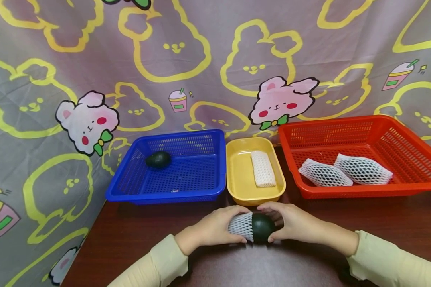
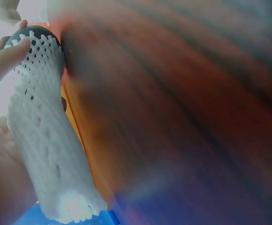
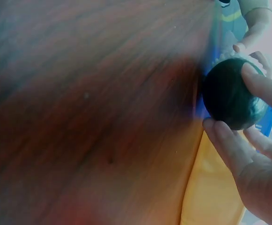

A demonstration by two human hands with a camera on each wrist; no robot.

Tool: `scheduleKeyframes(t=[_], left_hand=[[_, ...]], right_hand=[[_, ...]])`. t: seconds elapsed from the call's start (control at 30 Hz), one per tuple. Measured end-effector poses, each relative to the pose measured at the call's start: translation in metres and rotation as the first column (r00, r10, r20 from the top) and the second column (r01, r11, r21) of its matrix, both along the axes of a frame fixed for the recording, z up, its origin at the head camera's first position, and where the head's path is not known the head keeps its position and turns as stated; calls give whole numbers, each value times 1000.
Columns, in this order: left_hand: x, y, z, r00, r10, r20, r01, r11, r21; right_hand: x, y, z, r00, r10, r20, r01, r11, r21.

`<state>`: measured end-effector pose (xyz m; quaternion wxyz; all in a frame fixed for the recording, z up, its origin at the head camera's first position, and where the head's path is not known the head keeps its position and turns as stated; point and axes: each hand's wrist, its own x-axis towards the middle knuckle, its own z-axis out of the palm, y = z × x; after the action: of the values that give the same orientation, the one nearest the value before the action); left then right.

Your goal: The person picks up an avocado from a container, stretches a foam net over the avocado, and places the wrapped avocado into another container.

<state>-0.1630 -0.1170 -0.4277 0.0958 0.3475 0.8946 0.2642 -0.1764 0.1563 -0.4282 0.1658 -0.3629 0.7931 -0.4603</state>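
Observation:
Between both hands, in front of the yellow tray, is a dark green avocado (image 1: 263,228) partly inside a white foam net sleeve (image 1: 241,226). My left hand (image 1: 217,228) grips the sleeve, thumb on the near side. In the left wrist view the rest of the sleeve (image 2: 51,145) trails limp and narrow past the palm. My right hand (image 1: 297,225) holds the bare end of the avocado, which in the right wrist view sits between thumb and fingertips (image 3: 222,129).
A blue basket (image 1: 172,195) at the left holds another avocado (image 1: 159,159). The yellow tray (image 1: 256,199) in the middle holds an unfilled foam net (image 1: 263,169). In the red basket (image 1: 359,192) at the right lie two netted pieces (image 1: 362,169). A patterned cloth (image 1: 208,52) hangs behind.

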Motion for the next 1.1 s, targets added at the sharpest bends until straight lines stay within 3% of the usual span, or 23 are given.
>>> scheduleKeyframes(t=[0.3,0.73,0.9,1.1], left_hand=[[0,2,0,998,-17,-55,15,999,-31],[-4,13,4,1000,-11,0,11,1000,-27],[-5,12,9,1000,-2,-24,-1,993,-117],[-7,1,16,999,45,-2,-44,975,-220]], right_hand=[[0,-1,-1,1000,-27,16,27,999,-30],[-1,-4,-3,999,-27,18,28,998,-50],[-2,-3,-3,999,-24,44,26,999,-40],[-4,3,-1,999,-3,48,4,1000,-7]])
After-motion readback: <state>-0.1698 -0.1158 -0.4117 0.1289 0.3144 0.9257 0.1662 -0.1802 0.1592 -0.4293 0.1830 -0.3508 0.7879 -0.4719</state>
